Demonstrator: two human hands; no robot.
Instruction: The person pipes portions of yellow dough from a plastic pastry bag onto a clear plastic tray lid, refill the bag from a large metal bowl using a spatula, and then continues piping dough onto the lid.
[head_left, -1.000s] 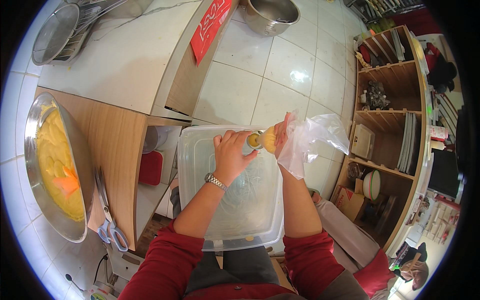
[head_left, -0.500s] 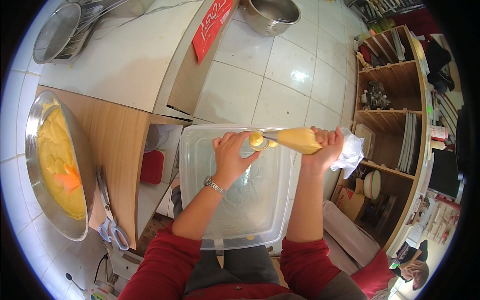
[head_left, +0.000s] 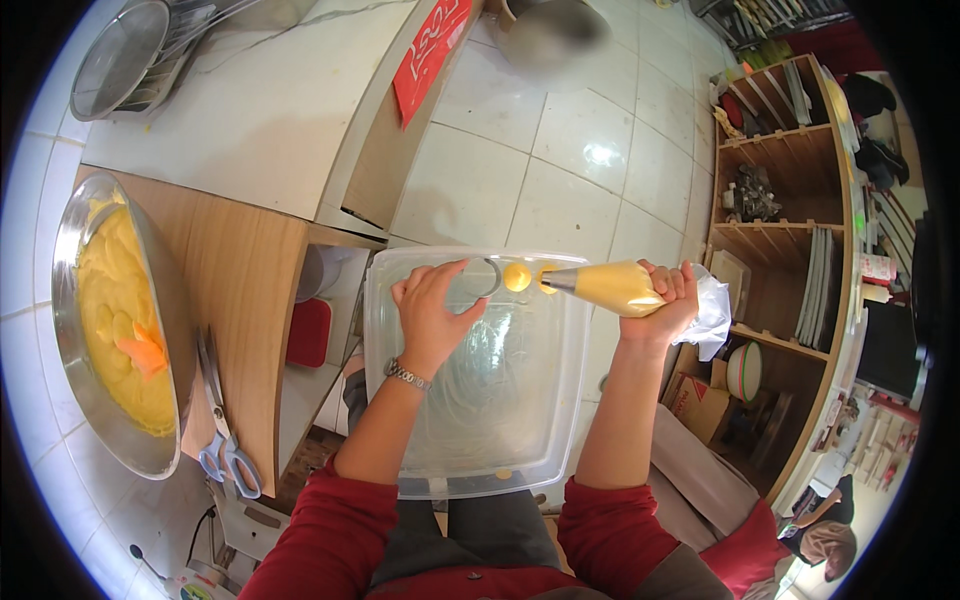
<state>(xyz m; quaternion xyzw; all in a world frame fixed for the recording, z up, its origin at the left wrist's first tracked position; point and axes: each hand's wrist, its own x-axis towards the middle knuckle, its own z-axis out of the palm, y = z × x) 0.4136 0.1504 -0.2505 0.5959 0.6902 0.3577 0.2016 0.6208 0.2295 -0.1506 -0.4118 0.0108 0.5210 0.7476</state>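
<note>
My left hand (head_left: 435, 310) pinches a round metal ring (head_left: 482, 278) over the upper part of a translucent plastic tray (head_left: 480, 420). A round yellow dollop (head_left: 517, 277) sits just right of the ring. My right hand (head_left: 665, 310) is closed round a clear piping bag (head_left: 610, 285) of yellow mixture. Its metal tip (head_left: 560, 279) points left over a second dollop, partly hidden. On the wooden surface at left are a steel bowl (head_left: 120, 260) of yellow mixture with an orange scraper (head_left: 140, 350) in it and scissors (head_left: 225, 450).
A white worktop (head_left: 230, 110) with a sieve (head_left: 120, 50) is upper left. A blurred steel pot (head_left: 545, 30) is on the tiled floor. Wooden shelving (head_left: 775, 170) with trays and bowls lines the right. Another person (head_left: 825, 530) appears at the lower right rim.
My left hand has moved left with the ring, off a dollop. My right hand has moved right and the bag swung sideways, its tip now right of that dollop.
</note>
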